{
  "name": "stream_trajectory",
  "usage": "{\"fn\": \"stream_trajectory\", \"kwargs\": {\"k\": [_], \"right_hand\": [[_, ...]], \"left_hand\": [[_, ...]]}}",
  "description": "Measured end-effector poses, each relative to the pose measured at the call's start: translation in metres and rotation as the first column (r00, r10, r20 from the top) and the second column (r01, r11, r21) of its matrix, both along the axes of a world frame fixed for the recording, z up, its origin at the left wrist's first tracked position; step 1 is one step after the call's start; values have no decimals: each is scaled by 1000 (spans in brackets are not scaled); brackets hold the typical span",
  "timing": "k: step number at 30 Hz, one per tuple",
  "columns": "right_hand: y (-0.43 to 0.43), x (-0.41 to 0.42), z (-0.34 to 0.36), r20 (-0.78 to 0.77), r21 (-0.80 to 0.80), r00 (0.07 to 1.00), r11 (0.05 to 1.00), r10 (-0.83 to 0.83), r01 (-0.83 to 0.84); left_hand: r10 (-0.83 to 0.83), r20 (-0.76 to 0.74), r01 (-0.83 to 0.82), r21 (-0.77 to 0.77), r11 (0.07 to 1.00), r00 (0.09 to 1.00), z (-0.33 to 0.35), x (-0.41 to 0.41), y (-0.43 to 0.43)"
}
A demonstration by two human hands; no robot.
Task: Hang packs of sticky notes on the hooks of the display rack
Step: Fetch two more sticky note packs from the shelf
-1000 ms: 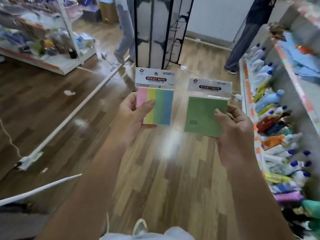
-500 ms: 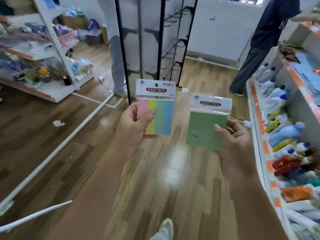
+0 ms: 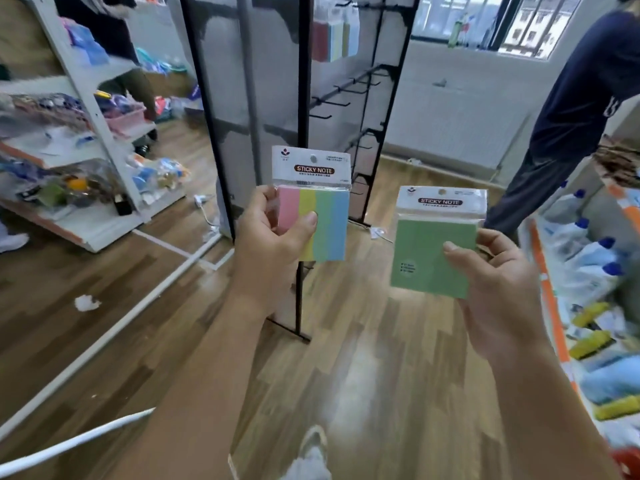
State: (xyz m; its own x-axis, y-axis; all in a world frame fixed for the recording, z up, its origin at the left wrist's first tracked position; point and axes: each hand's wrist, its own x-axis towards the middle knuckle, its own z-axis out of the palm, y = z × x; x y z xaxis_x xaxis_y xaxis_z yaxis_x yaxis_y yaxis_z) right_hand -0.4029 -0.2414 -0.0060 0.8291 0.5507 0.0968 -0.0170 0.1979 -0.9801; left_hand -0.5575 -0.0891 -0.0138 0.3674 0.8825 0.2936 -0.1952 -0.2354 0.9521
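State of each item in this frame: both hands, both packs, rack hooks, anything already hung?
left hand: grips striped pack, thumb on front.
striped pack: held upright, not hung.
right hand: grips green pack, thumb on front.
green pack: held upright, not hung.
hooks: lower ones in view bare.
hung packs: hanging near the top of the display rack.

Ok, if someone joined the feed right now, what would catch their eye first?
Two sticky-note packs held up mid-frame: a striped pack in the left hand, and a green pack a little lower in the right hand. Behind them stands the black rack, many of its hooks bare, with a few hung packs near the top.
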Motion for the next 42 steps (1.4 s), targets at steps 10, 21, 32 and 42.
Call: {"fn": "stream_trajectory", "kwargs": {"k": [10,21,32,42], "right_hand": [[158,169,31,95,58,991,993,95,-101],[298,358,53,288,35,919,956,269,-291],[452,478,83,481,-43,636,741,603,-670],[564,499,106,580,75,524,599,624,-797]], "left_hand": [[78,49,-84,137,987,996,35,177,149],[271,-110,-220,337,915,956,55,328,259],[570,-149,-492,361,792,808,94,418,328],[632,-191,-524,410,747,751,101,438,385]]}}
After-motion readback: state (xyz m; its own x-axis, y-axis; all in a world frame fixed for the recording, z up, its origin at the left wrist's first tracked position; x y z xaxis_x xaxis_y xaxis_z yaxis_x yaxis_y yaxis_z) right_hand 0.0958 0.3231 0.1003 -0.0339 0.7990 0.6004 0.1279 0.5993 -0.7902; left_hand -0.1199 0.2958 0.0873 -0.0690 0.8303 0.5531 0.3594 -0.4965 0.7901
